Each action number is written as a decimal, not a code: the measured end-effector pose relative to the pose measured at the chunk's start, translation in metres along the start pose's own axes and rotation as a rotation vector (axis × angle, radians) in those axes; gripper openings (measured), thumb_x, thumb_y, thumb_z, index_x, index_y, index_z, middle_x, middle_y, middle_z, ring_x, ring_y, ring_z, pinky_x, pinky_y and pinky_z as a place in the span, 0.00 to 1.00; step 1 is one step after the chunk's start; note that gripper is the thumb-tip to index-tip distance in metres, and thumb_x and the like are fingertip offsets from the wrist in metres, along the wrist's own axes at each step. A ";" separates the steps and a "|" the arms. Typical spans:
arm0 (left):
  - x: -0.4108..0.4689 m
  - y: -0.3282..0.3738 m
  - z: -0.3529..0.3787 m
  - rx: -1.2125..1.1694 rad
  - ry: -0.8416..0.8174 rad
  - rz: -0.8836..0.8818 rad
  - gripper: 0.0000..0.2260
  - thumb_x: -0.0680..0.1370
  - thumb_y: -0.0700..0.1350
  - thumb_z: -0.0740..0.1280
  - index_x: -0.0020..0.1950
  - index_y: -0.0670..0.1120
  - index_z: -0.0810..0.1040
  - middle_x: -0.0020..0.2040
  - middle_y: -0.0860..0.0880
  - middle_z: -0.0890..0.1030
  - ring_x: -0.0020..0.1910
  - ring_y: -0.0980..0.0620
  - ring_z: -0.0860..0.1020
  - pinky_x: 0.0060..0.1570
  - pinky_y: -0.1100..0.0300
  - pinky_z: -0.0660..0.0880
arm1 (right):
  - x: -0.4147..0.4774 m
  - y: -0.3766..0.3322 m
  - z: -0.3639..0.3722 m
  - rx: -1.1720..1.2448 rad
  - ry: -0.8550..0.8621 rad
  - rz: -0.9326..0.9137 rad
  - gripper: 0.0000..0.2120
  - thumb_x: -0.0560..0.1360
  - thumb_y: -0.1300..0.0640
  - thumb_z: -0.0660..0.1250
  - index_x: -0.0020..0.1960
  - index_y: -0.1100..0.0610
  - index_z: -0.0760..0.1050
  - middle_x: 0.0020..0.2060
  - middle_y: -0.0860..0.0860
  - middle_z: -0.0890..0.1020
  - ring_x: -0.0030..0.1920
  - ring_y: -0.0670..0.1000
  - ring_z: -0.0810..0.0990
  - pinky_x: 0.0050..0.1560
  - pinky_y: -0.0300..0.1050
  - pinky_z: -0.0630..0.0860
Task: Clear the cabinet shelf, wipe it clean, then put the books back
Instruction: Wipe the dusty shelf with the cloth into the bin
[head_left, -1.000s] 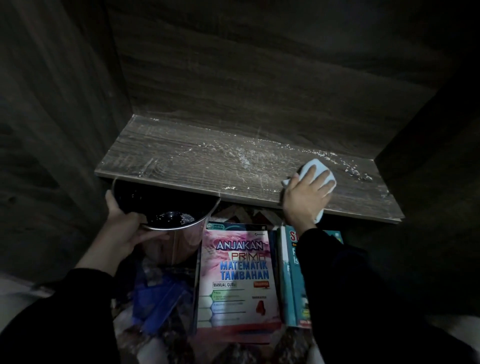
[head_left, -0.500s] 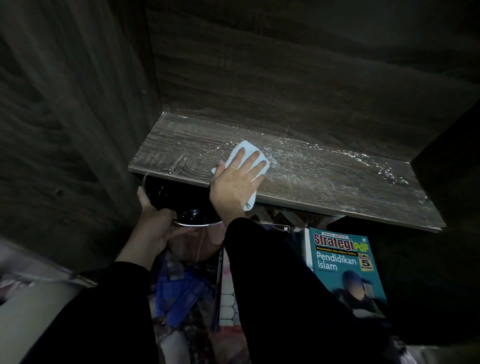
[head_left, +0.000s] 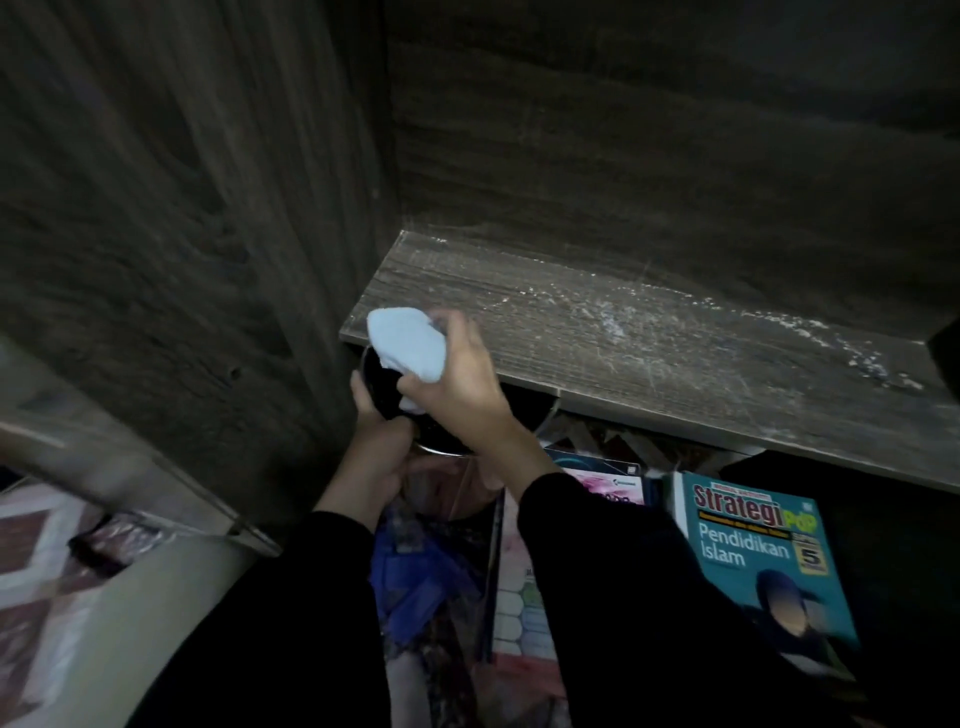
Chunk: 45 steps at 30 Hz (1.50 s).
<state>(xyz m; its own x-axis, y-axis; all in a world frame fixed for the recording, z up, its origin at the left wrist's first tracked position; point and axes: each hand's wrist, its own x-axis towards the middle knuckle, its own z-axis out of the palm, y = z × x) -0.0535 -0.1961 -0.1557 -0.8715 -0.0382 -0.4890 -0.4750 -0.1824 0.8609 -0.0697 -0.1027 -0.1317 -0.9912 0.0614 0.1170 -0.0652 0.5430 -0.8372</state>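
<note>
Two hands meet at the shelf's front left corner. The right hand (head_left: 462, 379) pinches a bunched pale blue cloth (head_left: 408, 345) between thumb and curled fingers, just over the mouth of a dark bin (head_left: 449, 491). The left hand (head_left: 382, 441) grips the bin's near rim and holds it tucked under the shelf (head_left: 649, 364) edge. Its inside is too dark to read, though it possibly holds swept dust. From the cloth, the unwiped stretch runs rightward along the shelf's long axis. White dust (head_left: 613, 322) streaks the middle and gathers at the back toward the far corner, so the right hand is nearer for that sweep. Below, a teal book (head_left: 753, 561) and a pink book (head_left: 602, 488) lie flat, not yet returned.
</note>
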 end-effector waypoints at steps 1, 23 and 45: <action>-0.001 0.001 -0.001 -0.003 -0.004 -0.004 0.40 0.78 0.32 0.61 0.77 0.59 0.42 0.64 0.42 0.74 0.46 0.43 0.81 0.36 0.45 0.81 | 0.000 -0.001 -0.004 0.036 0.026 0.010 0.26 0.67 0.61 0.73 0.63 0.59 0.70 0.59 0.55 0.73 0.58 0.53 0.72 0.50 0.37 0.65; -0.011 0.007 -0.008 -0.013 -0.045 -0.042 0.43 0.75 0.25 0.54 0.77 0.61 0.43 0.63 0.50 0.66 0.44 0.43 0.77 0.38 0.39 0.78 | 0.007 -0.014 -0.055 -0.159 -0.011 -0.130 0.06 0.71 0.63 0.69 0.43 0.53 0.80 0.32 0.44 0.79 0.32 0.39 0.73 0.36 0.36 0.68; -0.004 0.005 -0.008 -0.005 -0.097 -0.056 0.44 0.73 0.23 0.50 0.76 0.63 0.42 0.66 0.49 0.64 0.42 0.38 0.78 0.30 0.43 0.79 | 0.037 0.053 -0.124 -0.136 0.088 0.125 0.09 0.77 0.48 0.64 0.57 0.41 0.75 0.65 0.52 0.73 0.66 0.55 0.69 0.67 0.57 0.66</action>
<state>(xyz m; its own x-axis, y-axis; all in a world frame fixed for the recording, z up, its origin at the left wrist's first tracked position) -0.0514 -0.2052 -0.1508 -0.8514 0.0671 -0.5202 -0.5229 -0.1865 0.8317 -0.0957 0.0327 -0.1055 -0.9763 0.2055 0.0679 0.0801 0.6344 -0.7688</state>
